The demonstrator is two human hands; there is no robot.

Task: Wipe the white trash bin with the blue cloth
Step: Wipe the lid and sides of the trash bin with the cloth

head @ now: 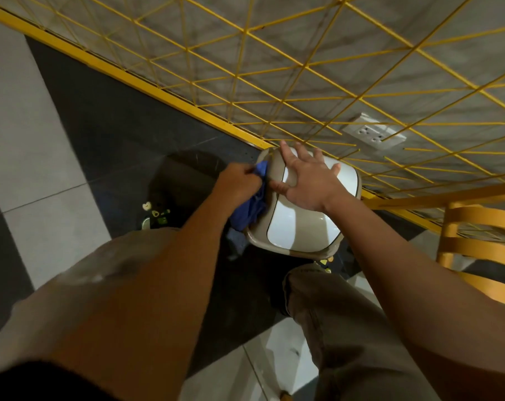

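Observation:
The white trash bin (296, 227) stands on the floor below me, seen from above, with a white swing lid in a beige rim. My left hand (239, 182) is closed around the blue cloth (252, 208) and presses it against the bin's left rim and side. My right hand (306, 180) lies flat on the far part of the lid, fingers spread, with nothing held in it. The bin's body below the rim is mostly hidden.
A yellow wire grid (274, 82) covers the grey wall right behind the bin, with a white socket plate (374, 134). A yellow wooden chair (482, 250) stands at the right. My legs in brown trousers (341, 328) flank the bin on grey and black floor tiles.

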